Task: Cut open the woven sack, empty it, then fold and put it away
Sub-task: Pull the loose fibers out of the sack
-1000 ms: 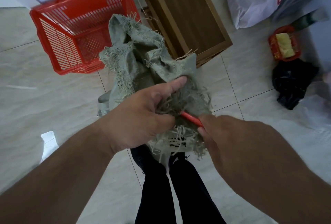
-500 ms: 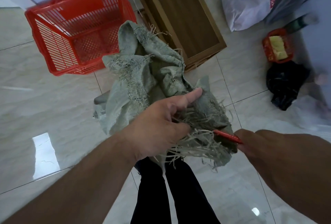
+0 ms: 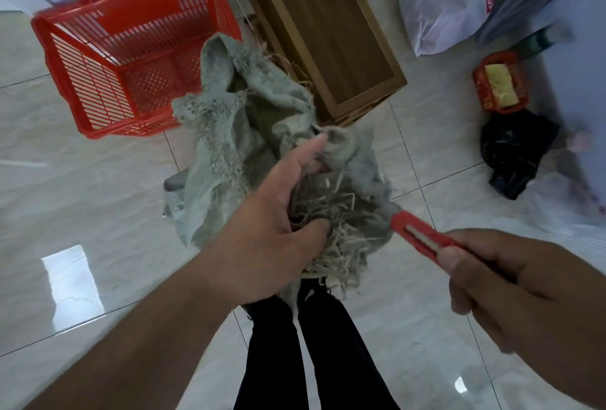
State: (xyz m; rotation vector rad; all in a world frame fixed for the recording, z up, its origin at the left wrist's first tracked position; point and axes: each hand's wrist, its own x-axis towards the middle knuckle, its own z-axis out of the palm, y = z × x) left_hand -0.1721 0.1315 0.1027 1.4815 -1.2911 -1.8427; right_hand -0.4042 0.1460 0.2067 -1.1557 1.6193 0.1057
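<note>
Because it is limp woven cloth with long frayed strands at its cut edge, the woven sack looks light, soft and floppy, likely to sag and bunch wherever it is not held. It hangs in the air in front of the person's dark trouser legs, above the tiled floor, crumpled into folds. The left hand grips it from the near side, thumb stretched up along the cloth and fingers curled into the mass of loose strands. A firmer hold would probably be on the intact weave above the fray, since the loose strands may pull away. The right hand is clenched round a red utility knife, whose tip touches or sits just beside the sack's frayed right edge; whether the blade is out I cannot tell. Beyond the sack stand a red plastic basket and a wooden cabinet; farther right lie a white plastic bag and a black bag.
</note>
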